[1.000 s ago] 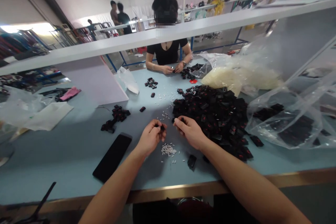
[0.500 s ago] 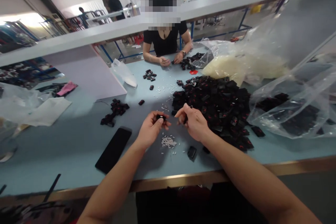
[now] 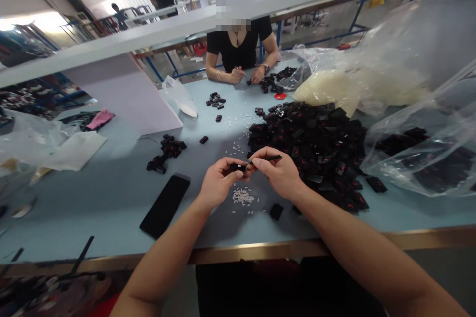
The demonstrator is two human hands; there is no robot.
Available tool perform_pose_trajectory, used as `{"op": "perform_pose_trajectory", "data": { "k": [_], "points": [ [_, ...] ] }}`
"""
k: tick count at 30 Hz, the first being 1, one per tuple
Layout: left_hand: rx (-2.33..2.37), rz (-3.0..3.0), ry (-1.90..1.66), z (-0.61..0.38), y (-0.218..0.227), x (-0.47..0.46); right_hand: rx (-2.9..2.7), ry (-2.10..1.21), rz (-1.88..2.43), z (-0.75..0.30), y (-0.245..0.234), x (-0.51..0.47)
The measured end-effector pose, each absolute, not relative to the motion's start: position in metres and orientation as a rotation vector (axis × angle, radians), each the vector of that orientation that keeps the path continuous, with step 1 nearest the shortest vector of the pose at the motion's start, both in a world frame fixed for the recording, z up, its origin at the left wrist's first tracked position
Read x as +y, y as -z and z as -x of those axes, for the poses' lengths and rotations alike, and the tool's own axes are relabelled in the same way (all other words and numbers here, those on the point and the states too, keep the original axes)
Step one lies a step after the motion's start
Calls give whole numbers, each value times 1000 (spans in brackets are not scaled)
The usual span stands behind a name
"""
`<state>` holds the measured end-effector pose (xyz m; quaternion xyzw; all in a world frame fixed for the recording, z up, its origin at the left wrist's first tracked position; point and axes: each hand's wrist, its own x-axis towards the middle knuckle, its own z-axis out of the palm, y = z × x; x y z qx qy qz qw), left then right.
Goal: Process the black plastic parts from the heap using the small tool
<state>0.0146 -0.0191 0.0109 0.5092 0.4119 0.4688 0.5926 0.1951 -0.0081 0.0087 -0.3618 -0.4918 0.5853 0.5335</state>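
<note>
My left hand is closed around a small black plastic part, which has a tiny white spot on top. Close against it, my right hand pinches a thin black pen-like tool, its tip end at the part. Whether that tool is a pair of tweezers or a pen I cannot tell. Just below the hands lies a small heap of tiny white pieces. One loose black part rests nearer the table edge. To the right of my hands spreads a large pile of black parts with red marks.
A black phone lies left of my forearm, below a small cluster of black parts. Clear plastic bags stand at the right. Across the table a co-worker handles similar parts, beneath a white shelf.
My right hand has moved left to meet the left hand, and the thin tool now shows in it. The loose black part near the edge looks turned over. The view has shifted slightly.
</note>
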Motion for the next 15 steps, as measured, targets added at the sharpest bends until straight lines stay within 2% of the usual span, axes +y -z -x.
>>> {"op": "perform_pose_trajectory", "data": {
  "k": [15],
  "points": [
    [968,-1209,-1074,-14,-10,-20,-1316,-1280,949,-196,-12,-8]
  ]
}}
